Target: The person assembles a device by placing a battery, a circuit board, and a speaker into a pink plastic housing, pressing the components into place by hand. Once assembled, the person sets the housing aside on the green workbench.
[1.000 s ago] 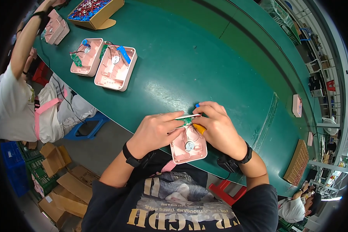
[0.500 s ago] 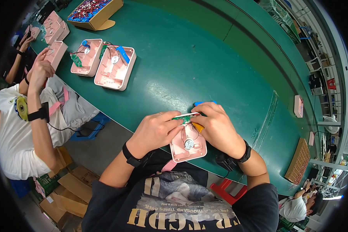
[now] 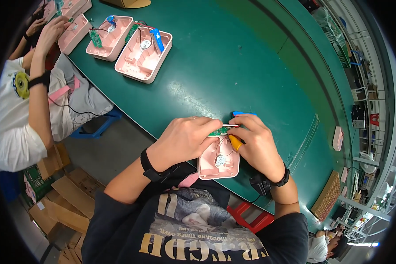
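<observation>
In front of me a pink plastic housing [image 3: 209, 166] lies open at the table's near edge, with a round white-faced part [image 3: 220, 160] and thin wires inside. Over its far end, my left hand [image 3: 185, 140] is closed on a green circuit board [image 3: 220, 131], thumb and fingers pinching it. My right hand [image 3: 258, 143] is closed at the board's right end, fingertips near a thin white edge and a red wire. A yellow-orange tapered piece [image 3: 236, 142] sticks out under its fingers; its kind is unclear. A blue object [image 3: 243, 114] shows just beyond the knuckles, partly hidden.
More pink housings [image 3: 144, 57] with boards, wires and blue cylinders stand at the far left. Beside them a co-worker [image 3: 28, 110] handles another. A brown compartment tray [image 3: 326, 196] lies at the right. Cardboard boxes [image 3: 70, 198] sit on the floor, lower left; a red stool [image 3: 248, 215] is beneath the table.
The whole view has shifted a little. My left fingers have moved along the board toward the right hand, covering more of it. Both hands still work above the pink housing.
</observation>
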A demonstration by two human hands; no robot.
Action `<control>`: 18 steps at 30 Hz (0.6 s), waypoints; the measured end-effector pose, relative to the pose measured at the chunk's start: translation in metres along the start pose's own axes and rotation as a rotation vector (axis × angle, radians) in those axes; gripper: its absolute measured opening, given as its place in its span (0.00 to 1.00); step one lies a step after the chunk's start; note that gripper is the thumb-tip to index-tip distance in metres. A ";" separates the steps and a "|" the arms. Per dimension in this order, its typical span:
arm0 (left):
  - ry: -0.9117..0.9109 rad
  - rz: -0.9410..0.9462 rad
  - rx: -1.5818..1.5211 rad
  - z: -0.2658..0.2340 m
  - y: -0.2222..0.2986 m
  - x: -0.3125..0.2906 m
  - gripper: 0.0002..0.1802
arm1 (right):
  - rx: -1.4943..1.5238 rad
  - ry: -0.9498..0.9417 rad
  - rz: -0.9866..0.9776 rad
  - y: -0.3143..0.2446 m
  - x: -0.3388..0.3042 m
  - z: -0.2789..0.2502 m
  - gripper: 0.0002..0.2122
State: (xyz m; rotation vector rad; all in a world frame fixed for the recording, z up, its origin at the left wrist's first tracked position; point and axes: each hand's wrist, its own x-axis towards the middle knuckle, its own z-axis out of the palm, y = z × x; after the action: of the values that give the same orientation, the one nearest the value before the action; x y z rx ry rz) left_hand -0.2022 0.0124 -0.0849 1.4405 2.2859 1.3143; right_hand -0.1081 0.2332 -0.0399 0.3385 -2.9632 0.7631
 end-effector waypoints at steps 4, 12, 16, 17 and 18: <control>0.006 -0.080 -0.035 0.002 0.001 -0.003 0.19 | 0.008 -0.011 0.009 -0.001 0.000 0.000 0.10; -0.007 -0.114 -0.069 0.004 -0.002 -0.003 0.20 | -0.017 -0.031 0.008 0.000 0.002 0.001 0.10; -0.011 -0.132 -0.052 0.005 -0.001 -0.002 0.19 | 0.042 -0.036 0.053 -0.001 0.003 0.000 0.09; -0.014 -0.134 -0.061 0.004 -0.001 -0.002 0.19 | 0.053 -0.030 0.060 -0.003 0.003 0.001 0.09; -0.029 -0.149 -0.053 0.004 -0.001 -0.003 0.19 | 0.066 -0.025 0.067 -0.003 0.002 0.001 0.09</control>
State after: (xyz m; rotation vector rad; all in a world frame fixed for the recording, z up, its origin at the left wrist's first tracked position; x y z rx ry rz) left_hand -0.1993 0.0122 -0.0891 1.2386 2.2723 1.2920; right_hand -0.1091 0.2295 -0.0393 0.2551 -2.9914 0.8718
